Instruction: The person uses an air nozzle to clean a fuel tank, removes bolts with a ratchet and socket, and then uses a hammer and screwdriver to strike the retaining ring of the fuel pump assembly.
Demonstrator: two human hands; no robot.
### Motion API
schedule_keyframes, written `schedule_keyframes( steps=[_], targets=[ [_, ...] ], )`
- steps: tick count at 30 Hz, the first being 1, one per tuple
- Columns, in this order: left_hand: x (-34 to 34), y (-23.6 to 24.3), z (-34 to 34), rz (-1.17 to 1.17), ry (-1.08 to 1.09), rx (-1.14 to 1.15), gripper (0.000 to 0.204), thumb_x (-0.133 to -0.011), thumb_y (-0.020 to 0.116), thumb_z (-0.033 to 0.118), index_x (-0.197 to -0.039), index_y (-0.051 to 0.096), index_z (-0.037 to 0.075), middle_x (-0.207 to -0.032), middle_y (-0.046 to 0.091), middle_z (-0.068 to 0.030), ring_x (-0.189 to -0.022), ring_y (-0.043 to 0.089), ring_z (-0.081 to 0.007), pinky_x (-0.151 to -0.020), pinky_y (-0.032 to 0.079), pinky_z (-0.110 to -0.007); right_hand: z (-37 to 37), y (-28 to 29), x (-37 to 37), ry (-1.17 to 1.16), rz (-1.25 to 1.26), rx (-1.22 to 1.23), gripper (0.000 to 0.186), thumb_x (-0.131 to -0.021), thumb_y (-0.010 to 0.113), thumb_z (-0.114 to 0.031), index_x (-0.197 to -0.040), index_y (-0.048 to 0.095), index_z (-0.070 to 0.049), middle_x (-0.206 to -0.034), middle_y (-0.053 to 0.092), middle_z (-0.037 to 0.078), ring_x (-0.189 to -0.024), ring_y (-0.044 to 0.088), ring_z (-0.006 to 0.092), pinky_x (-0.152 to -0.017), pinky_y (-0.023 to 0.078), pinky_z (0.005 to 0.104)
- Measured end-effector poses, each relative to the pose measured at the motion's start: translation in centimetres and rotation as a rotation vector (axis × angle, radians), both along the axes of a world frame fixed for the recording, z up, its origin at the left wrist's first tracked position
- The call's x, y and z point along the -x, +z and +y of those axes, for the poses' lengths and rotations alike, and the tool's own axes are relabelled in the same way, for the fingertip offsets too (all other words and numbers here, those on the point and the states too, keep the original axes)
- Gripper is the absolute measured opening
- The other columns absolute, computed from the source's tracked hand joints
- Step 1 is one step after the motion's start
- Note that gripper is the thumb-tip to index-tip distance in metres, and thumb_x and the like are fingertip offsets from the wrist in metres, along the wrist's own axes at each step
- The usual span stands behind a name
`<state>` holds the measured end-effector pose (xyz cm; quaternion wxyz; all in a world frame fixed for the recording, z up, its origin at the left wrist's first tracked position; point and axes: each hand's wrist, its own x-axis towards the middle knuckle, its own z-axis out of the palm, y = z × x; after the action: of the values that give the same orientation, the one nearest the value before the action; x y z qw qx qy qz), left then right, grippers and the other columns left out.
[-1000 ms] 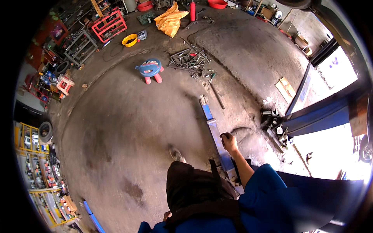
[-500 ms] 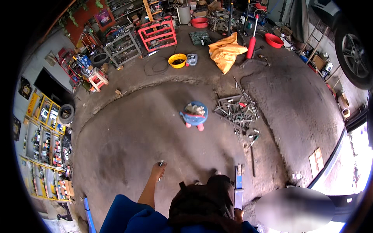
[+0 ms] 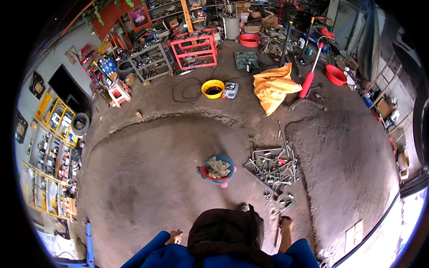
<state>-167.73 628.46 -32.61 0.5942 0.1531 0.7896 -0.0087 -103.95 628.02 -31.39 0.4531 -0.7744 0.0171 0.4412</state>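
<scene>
My left hand (image 3: pixel 176 236) is low over the floor at the left of my body, its fingers apart and no object visible in it. Ahead on the right, my right hand (image 3: pixel 286 222) is closed, with something dark at its edge that is too small to make out. A long thin bar (image 3: pixel 276 236) lies beside and below that hand. Just beyond it spreads a heap of wrenches and other metal hand tools (image 3: pixel 275 169). A round blue seat-like thing (image 3: pixel 229 161) with pinkish-red parts stands in front of me, a crumpled pale rag (image 3: pixel 217 168) on it.
Farther off are a yellow basin (image 3: pixel 212 89) with dark contents, a grey jug (image 3: pixel 230 90), an orange sack (image 3: pixel 273 87) and a red jack (image 3: pixel 307 84). A red rack (image 3: pixel 194 50) stands behind. A raised, rough floor edge (image 3: pixel 170 117) curves around. At left is a blue post (image 3: pixel 89 243).
My view has shifted toward the tools. My left hand has drawn back and no longer shows the small metallic rod. My right hand has left the blue metal arm and reached forward beside the tools.
</scene>
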Motion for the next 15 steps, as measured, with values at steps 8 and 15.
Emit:
schedule_keyframes(
  steps=[8,15],
  targets=[
    [-5.2,5.9,7.6,0.03,0.373,-0.132,0.034,-0.093,0.061,0.034,-0.073,0.047,0.009,-0.053,0.04,-0.0034,-0.037,0.037,-0.0151,-0.034,0.027,-0.03,15.8,-1.9,-3.6,0.119,-0.085,0.025,0.023,-0.083,0.042,0.002,-0.081,0.065,-0.001,-0.058,0.056,0.008,-0.04,0.049,0.0181,-0.036,0.038,0.0318],
    [0.0,3.1,12.0,0.278,0.339,-0.243,0.032,-0.085,0.068,0.03,-0.079,0.057,0.001,-0.056,0.052,-0.0114,-0.04,0.052,-0.0244,-0.034,0.038,-0.037,16.5,-7.8,6.3,0.224,0.308,0.069,0.016,-0.084,0.048,-0.005,-0.075,0.061,-0.004,-0.056,0.054,0.01,-0.039,0.047,0.0199,-0.034,0.035,0.0337]
  ],
)
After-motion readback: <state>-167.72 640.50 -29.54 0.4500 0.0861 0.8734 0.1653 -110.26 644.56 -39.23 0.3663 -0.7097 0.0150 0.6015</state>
